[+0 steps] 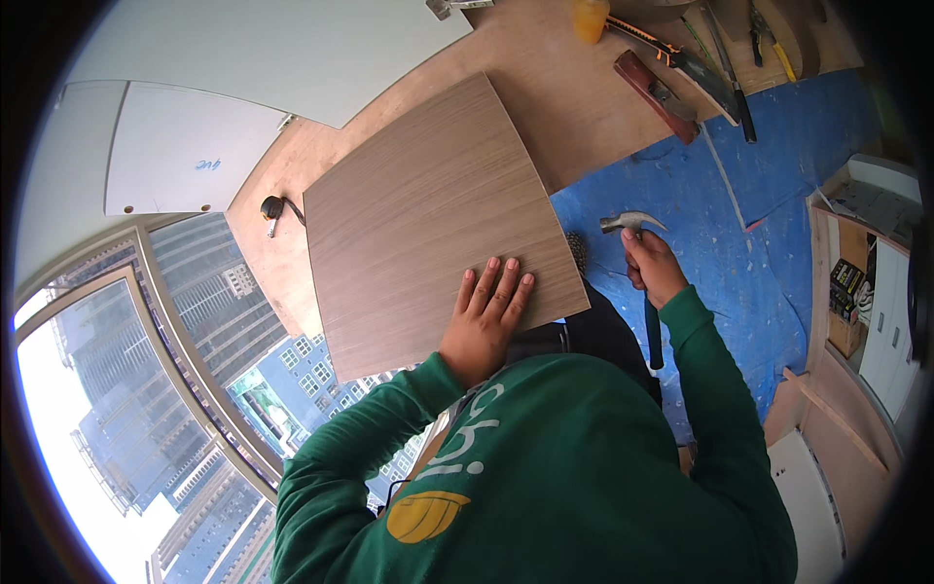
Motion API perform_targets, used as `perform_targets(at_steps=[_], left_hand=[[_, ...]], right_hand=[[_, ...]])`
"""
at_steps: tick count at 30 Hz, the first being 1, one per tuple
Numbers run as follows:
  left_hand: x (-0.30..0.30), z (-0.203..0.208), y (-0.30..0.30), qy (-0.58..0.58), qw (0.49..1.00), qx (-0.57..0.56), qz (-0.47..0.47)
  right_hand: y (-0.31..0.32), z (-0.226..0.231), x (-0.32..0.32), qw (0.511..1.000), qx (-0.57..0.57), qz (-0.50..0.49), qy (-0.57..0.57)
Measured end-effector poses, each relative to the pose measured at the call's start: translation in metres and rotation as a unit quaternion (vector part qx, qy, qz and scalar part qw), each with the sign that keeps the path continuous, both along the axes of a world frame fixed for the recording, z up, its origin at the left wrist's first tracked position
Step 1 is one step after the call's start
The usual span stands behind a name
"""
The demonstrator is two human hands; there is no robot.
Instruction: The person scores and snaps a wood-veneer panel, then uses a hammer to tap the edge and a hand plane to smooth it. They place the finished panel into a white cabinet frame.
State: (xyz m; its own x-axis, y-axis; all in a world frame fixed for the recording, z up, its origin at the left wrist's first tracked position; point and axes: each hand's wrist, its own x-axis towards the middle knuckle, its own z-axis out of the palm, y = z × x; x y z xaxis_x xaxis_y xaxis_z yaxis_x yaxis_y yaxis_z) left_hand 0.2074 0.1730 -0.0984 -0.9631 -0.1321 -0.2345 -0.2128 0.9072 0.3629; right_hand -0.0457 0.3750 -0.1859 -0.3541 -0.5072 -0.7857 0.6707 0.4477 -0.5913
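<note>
A wood-grain board point(428, 195) lies on the plywood worktop and reaches over its near edge toward my body. My left hand point(486, 311) rests flat on the board's near part, fingers stretched out and slightly apart, holding nothing. To the right of the board, my right hand point(654, 268) is closed round a claw hammer point(632, 221). It grips the hammer close under the metal head, and the dark handle hangs down below the fist. The hammer is apart from the board.
Left of the board sits a tape measure point(270, 208) on the plywood worktop point(545, 88). A hand plane point(657, 97), a handsaw point(705, 83), pliers point(773, 49) and other tools lie at the far right. Blue sheeting point(720, 195) covers the floor. A window point(126, 389) stands at left, a cabinet point(861, 292) at right.
</note>
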Motion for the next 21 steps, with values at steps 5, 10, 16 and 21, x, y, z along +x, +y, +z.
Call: perform_targets(at_steps=[5, 10, 16, 21], left_hand=[[-0.030, 0.098, -0.044, 0.065, 0.995, -0.049, 0.062], [-0.051, 0.138, -0.079, 0.117, 0.988, -0.056, 0.087], [-0.059, 0.155, -0.115, 0.146, 0.987, -0.043, 0.048], [-0.071, 0.168, -0.143, 0.158, 0.987, -0.022, 0.032]], right_hand=[[-0.002, 0.064, -0.036, 0.994, -0.058, -0.065, 0.066], [-0.041, 0.119, -0.054, 0.984, -0.051, -0.050, 0.165], [-0.102, 0.176, -0.051, 0.980, -0.101, -0.071, 0.156], [-0.130, 0.158, -0.031, 0.971, -0.001, -0.110, 0.213]])
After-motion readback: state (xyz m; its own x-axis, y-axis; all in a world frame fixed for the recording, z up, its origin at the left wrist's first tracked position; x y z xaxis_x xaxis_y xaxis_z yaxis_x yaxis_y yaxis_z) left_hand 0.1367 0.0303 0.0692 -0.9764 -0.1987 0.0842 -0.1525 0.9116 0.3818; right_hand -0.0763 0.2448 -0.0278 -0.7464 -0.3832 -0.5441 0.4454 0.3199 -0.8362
